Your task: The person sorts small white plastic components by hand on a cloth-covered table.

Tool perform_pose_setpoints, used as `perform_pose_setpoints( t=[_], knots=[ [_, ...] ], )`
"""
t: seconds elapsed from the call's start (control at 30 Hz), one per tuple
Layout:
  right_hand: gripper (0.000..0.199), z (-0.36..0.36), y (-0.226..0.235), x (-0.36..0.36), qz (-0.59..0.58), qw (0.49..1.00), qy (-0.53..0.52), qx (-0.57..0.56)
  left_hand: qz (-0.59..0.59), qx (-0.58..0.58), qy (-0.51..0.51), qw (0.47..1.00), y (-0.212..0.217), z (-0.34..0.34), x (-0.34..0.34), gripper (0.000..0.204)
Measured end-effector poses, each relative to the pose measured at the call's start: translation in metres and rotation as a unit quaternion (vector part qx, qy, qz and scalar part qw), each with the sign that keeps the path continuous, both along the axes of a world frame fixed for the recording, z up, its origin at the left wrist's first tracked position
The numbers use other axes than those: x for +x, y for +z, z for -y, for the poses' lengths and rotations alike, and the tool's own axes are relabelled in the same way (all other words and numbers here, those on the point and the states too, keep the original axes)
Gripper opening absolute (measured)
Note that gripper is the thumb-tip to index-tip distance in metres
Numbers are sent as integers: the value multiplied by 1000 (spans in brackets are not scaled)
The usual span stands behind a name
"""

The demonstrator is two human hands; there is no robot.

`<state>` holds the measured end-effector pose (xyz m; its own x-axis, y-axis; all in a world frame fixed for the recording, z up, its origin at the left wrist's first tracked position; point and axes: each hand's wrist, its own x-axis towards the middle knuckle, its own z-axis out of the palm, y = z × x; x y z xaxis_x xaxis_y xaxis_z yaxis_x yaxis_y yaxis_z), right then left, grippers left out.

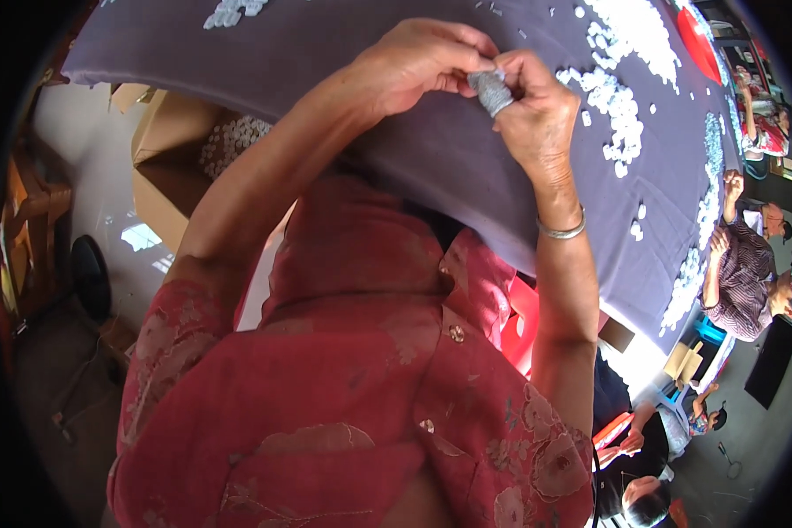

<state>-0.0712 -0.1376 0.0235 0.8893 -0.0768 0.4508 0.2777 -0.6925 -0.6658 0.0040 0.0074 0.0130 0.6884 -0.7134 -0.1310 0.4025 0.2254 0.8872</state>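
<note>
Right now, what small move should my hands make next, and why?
Perhaps steady your right hand while your left hand gently adjusts the upper end of the grey roll: both hands' fingertips meet there. Whether it's worn or gripped isn't clear.

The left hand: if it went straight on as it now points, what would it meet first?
Probably the right hand, which grips a grey bundle beside the left hand; depth is unclear.

Harsh glare upper right, bent edges, black rim.
</note>
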Motion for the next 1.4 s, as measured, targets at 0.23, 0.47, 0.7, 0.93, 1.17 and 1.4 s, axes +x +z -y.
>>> perform_pose_setpoints(
  t=[0.23,0.47,0.7,0.93,1.17,1.4],
  knots=[
    [19,8,-12,12,14,999,36,27,-7,16,39,999,14,-3,2,11],
    [44,-10,-11,2,52,997,-9,-56,313,176,166,918,1,-38,36,16],
    [14,-2,-11,6,114,989,46,-79,515,401,297,697,-11,-79,78,13],
    [14,48,9,1,-3,998,-43,42,540,465,356,604,-20,-79,81,16],
    [20,128,25,-36,-139,983,-119,-12,576,343,390,631,-1,-54,58,19],
    [15,119,9,-26,-159,970,-151,-107,543,230,272,761,8,-16,16,19]
  ],
)
